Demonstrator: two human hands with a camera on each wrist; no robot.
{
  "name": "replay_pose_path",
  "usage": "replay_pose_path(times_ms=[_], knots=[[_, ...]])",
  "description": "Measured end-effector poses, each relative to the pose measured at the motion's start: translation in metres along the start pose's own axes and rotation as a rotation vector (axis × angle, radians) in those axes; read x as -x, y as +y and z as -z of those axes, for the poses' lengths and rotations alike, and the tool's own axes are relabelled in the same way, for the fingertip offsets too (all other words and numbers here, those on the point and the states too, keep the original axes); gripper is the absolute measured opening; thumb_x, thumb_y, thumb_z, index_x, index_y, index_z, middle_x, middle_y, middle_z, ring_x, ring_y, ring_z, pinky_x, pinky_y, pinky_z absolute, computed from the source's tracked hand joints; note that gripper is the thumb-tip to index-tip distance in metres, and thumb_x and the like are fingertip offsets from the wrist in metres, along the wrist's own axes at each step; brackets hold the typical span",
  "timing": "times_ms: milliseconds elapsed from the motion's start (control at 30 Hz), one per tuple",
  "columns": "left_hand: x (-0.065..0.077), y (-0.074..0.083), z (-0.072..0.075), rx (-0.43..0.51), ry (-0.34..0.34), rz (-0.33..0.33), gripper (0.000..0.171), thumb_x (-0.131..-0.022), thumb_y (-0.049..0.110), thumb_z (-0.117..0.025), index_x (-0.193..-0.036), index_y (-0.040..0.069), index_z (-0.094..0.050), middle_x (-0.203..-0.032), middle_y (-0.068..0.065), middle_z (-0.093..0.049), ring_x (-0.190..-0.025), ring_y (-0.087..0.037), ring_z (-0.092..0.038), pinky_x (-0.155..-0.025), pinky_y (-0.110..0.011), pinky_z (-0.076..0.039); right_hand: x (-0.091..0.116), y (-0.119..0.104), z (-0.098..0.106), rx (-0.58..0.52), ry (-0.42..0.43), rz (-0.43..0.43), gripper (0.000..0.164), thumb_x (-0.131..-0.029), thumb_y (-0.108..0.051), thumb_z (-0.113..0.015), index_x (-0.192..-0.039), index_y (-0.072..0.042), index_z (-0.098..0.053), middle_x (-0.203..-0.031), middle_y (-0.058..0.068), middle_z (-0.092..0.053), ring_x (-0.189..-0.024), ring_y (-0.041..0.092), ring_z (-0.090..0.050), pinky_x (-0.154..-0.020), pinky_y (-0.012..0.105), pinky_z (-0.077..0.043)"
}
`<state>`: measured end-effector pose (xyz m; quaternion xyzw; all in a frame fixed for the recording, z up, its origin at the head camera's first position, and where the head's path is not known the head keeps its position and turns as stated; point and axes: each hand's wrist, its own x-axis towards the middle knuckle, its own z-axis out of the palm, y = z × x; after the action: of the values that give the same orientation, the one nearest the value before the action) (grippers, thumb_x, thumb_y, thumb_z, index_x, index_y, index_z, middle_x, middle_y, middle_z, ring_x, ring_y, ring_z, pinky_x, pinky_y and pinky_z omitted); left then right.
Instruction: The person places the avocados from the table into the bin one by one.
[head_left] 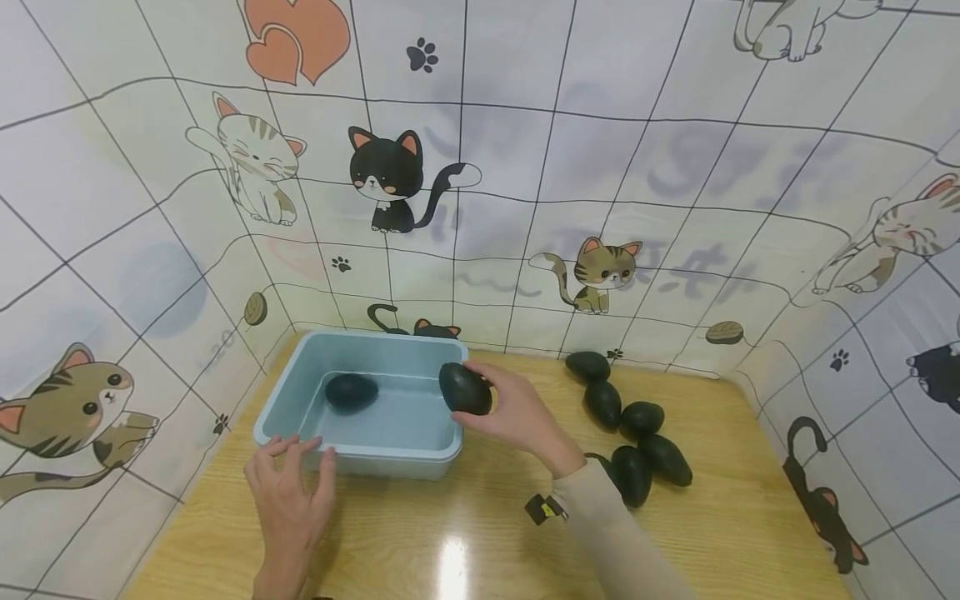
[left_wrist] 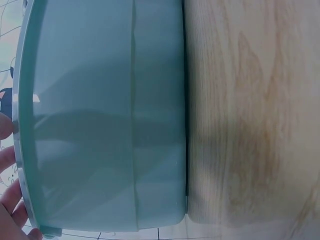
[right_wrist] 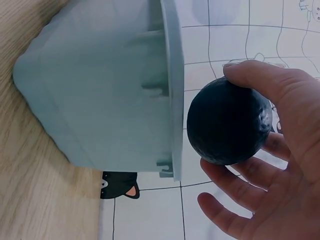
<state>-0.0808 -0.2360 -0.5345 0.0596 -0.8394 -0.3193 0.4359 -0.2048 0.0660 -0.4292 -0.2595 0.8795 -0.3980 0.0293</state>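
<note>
My right hand (head_left: pixel 513 408) holds a dark avocado (head_left: pixel 465 389) between thumb and fingers, at the right rim of a light blue plastic basin (head_left: pixel 390 454). In the right wrist view, the avocado (right_wrist: pixel 230 121) appears beside the basin's rim, with the thumb on one side and fingers on the other. Another avocado (head_left: pixel 351 392) lies inside the basin, toward its left. My left hand (head_left: pixel 288 496) rests its fingertips on the basin's near rim at the left; the left wrist view shows those fingers (left_wrist: pixel 11 196) along the rim's edge.
Several avocados (head_left: pixel 602 405) lie in a loose cluster on the wooden table (head_left: pixel 480 533), right of the basin; my right forearm partly covers one. Behind the table and at both sides stands a wall covering (head_left: pixel 495 167) with a grid and cartoon cats.
</note>
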Motion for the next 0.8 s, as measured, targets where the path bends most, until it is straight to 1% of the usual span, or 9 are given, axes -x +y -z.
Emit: replay_pose_path(times_ms=[100, 200, 400, 500, 600, 700, 800], knots=[[0.0, 0.0, 0.0, 0.003, -0.005, 0.002, 0.023, -0.089, 0.017, -0.074, -0.102, -0.002, -0.072, -0.117, -0.032, -0.056, -0.12, -0.053, -0.045, -0.099, -0.059, -0.031, -0.001, -0.004, 0.0, 0.014, -0.006, 0.006, 0.078, -0.085, -0.041, -0.088, -0.153, -0.018, -0.058, -0.154, 0.004, -0.062, -0.133, 0.027, -0.064, -0.107, 0.053, -0.055], [0.0, 0.001, 0.0, 0.001, -0.008, 0.003, 0.023, -0.089, 0.017, -0.074, -0.102, -0.002, -0.072, -0.117, -0.032, -0.056, -0.12, -0.053, -0.045, -0.1, -0.06, -0.031, -0.002, -0.008, -0.001, 0.019, -0.014, 0.022, 0.078, -0.085, -0.041, -0.087, -0.153, -0.018, -0.058, -0.155, 0.005, -0.061, -0.135, 0.027, -0.063, -0.108, 0.052, -0.055], [0.0, 0.0, 0.0, -0.01, -0.024, 0.017, 0.023, -0.09, 0.018, -0.073, -0.103, -0.002, -0.071, -0.118, -0.032, -0.056, -0.122, -0.053, -0.044, -0.1, -0.06, -0.031, -0.005, -0.014, -0.004, 0.036, -0.029, 0.047, 0.076, -0.084, -0.041, -0.088, -0.151, -0.018, -0.059, -0.153, 0.003, -0.063, -0.136, 0.025, -0.063, -0.108, 0.049, -0.054], [0.0, 0.0, 0.0, -0.008, -0.024, 0.019, 0.025, -0.09, 0.019, -0.072, -0.103, -0.002, -0.071, -0.118, -0.032, -0.056, -0.122, -0.054, -0.044, -0.1, -0.06, -0.03, -0.007, -0.018, -0.006, 0.037, -0.049, 0.065, 0.076, -0.084, -0.04, -0.088, -0.151, -0.018, -0.059, -0.151, 0.003, -0.064, -0.135, 0.025, -0.064, -0.108, 0.049, -0.054], [0.0, -0.001, 0.0, -0.006, -0.012, 0.007, 0.025, -0.09, 0.019, -0.072, -0.103, -0.003, -0.071, -0.118, -0.033, -0.056, -0.121, -0.054, -0.044, -0.099, -0.059, -0.03, -0.009, -0.019, -0.008, 0.04, -0.07, 0.076, 0.077, -0.085, -0.04, -0.088, -0.152, -0.017, -0.058, -0.15, 0.002, -0.065, -0.133, 0.025, -0.064, -0.106, 0.048, -0.054], [0.0, -0.001, -0.001, -0.005, -0.007, 0.001, 0.025, -0.089, 0.019, -0.072, -0.102, -0.003, -0.071, -0.117, -0.033, -0.056, -0.121, -0.054, -0.044, -0.099, -0.058, -0.03, -0.012, -0.02, -0.01, 0.046, -0.091, 0.079, 0.077, -0.085, -0.043, -0.086, -0.152, -0.017, -0.058, -0.149, 0.002, -0.065, -0.13, 0.022, -0.065, -0.104, 0.045, -0.055], [0.0, -0.001, -0.001, -0.009, -0.018, 0.008, 0.025, -0.09, 0.019, -0.072, -0.103, -0.003, -0.07, -0.117, -0.033, -0.055, -0.121, -0.053, -0.044, -0.1, -0.058, -0.03, -0.014, -0.019, -0.013, 0.061, -0.121, 0.08, 0.078, -0.086, -0.045, -0.085, -0.153, -0.018, -0.057, -0.15, 0.002, -0.065, -0.128, 0.02, -0.065, -0.103, 0.042, -0.055]])
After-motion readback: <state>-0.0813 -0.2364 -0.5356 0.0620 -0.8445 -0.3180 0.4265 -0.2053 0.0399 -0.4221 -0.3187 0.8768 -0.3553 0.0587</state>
